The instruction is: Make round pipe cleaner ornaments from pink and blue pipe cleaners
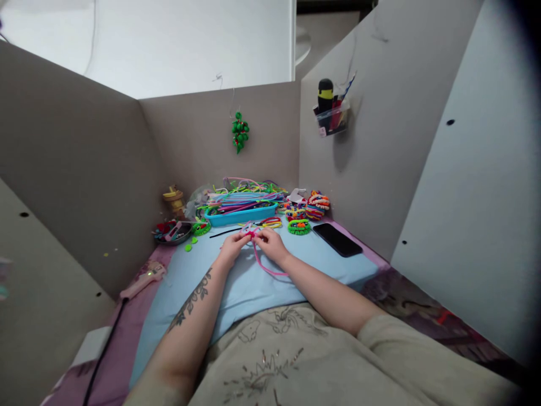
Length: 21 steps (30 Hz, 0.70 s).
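Observation:
Both hands meet over the light blue cloth (190, 293), fingers pinched around a small pink piece made of pipe cleaner. My left hand (234, 246) grips its left side. From the right, my right hand (273, 245) pinches the same piece. A long pink pipe cleaner (270, 270) curves down from between the fingers and passes beneath my right wrist. Some pale strands show just above the fingertips; their exact form is too small to make out. Left of the hands lies a thin black stem (224, 232).
A blue tray (243, 217) heaped with coloured pipe cleaners stands at the back. Around it are a green fuzzy piece (298, 227), a multicoloured bundle (318, 206), scissors (271, 223), a phone (337, 239), a dark bowl (173, 233) and a pink glue gun (143, 280). Partition walls enclose the desk.

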{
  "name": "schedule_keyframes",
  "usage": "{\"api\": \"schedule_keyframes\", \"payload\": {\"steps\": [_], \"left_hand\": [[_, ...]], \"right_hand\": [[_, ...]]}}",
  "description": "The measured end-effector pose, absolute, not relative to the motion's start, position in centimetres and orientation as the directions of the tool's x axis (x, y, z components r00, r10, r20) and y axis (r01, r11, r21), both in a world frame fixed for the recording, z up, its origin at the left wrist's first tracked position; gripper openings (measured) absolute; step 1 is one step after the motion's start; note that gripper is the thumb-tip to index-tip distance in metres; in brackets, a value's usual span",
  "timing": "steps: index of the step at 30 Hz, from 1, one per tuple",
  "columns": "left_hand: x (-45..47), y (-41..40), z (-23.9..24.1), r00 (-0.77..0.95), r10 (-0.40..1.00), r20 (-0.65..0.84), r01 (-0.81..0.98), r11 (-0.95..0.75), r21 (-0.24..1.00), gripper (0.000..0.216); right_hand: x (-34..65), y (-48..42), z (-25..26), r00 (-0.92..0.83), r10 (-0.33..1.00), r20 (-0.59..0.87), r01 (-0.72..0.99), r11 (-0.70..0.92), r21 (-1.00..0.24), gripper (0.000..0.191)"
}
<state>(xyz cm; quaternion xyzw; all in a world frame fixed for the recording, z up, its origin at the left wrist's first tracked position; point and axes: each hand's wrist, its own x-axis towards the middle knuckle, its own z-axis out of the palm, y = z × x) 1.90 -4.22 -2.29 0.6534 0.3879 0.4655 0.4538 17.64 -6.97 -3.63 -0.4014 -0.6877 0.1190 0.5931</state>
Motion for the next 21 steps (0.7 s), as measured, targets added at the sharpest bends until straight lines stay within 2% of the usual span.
{"api": "schedule_keyframes", "payload": {"steps": [5,9,13,21], "left_hand": [[1.87,-3.93,-2.54,0.254,0.929,0.268,0.117,-0.305,0.945,0.034],[1.92,-3.97,-2.58,0.261,0.938,0.229,0.145,-0.273,0.951,0.032],[1.89,-4.08,-2.54,0.267,0.941,0.210,0.164,-0.259,0.952,0.034],[2.00,-4.37,-2.35,0.289,0.932,0.219,0.156,-0.272,0.950,0.035]], "right_hand": [[17.57,-7.05,-3.70,0.059,0.696,0.716,0.394,0.643,-0.657,0.005],[17.72,-6.84,-3.77,0.115,0.698,0.707,0.397,0.620,-0.677,0.015],[17.91,-6.70,-3.71,0.081,0.667,0.740,0.429,0.647,-0.630,0.010],[18.13,-6.13,-4.05,0.101,0.667,0.738,0.456,0.628,-0.631,0.008]]}}
